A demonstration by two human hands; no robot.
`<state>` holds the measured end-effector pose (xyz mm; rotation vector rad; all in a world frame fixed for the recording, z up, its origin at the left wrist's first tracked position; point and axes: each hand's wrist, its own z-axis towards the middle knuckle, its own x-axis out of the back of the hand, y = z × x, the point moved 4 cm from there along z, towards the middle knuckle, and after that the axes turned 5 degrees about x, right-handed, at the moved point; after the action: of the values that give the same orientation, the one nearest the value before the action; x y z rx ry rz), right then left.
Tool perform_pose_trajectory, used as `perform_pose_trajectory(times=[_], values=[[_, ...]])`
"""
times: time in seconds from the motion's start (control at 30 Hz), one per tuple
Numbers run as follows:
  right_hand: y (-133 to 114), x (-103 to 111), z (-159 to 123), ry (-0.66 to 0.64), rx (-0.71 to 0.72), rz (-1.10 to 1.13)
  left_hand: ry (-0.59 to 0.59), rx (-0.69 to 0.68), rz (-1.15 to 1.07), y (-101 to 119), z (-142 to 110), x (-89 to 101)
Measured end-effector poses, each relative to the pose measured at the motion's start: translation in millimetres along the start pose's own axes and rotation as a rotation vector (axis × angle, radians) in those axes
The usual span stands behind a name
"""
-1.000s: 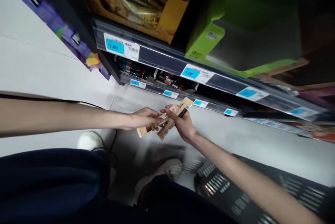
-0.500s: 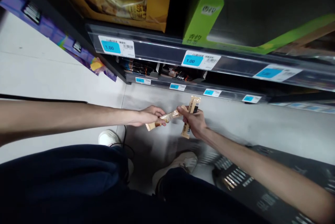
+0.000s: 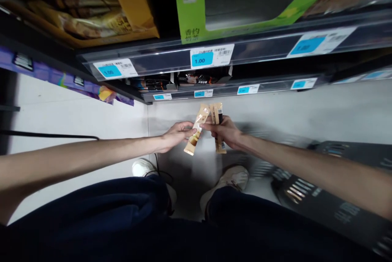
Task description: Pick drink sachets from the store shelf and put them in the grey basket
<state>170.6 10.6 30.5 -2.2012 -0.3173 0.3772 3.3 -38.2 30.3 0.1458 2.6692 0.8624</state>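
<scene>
My left hand (image 3: 178, 135) is closed on a beige stick sachet (image 3: 192, 143) with printed writing and a brown-and-yellow picture. The sachet stands tilted, its top leaning right. My right hand (image 3: 226, 132) grips beige stick sachets (image 3: 219, 145), seemingly two overlapped, held nearly upright with a dark strip and barcode on one side. Its thumb and finger reach left and touch the sachet in my left hand. Both hands are above the floor, just in front of the low shelf edge. Some of my right fingers are hidden behind the sachets.
Above are a yellow display box (image 3: 134, 0) of similar sachets and a green display box (image 3: 191, 12) on a shelf with price tags (image 3: 211, 56). Dark packets (image 3: 199, 79) lie on the lower shelf. A dark crate (image 3: 330, 188) stands at right; purple packaging (image 3: 55, 74) hangs left.
The left hand's sachet has swung from nearly level to steeply upright. My hands have come closer together. The view has shifted, so the shelves appear further left.
</scene>
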Motion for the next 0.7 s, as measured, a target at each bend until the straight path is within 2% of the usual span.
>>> perform_pose_trajectory(times=[0.13, 0.33, 0.7], values=[[0.2, 0.7, 1.3, 0.012, 0.017, 0.01, 0.083, -0.015, 0.02, 2.9, 0.5, 0.7], [0.3, -0.6, 4.1, 0.044, -0.007, 0.041, 0.172, -0.028, -0.116, 2.4, -1.4, 4.4], [1.5, -0.4, 0.8, 0.033, -0.016, 0.062, 0.126, -0.024, -0.228, 3.1, -3.7, -0.4]])
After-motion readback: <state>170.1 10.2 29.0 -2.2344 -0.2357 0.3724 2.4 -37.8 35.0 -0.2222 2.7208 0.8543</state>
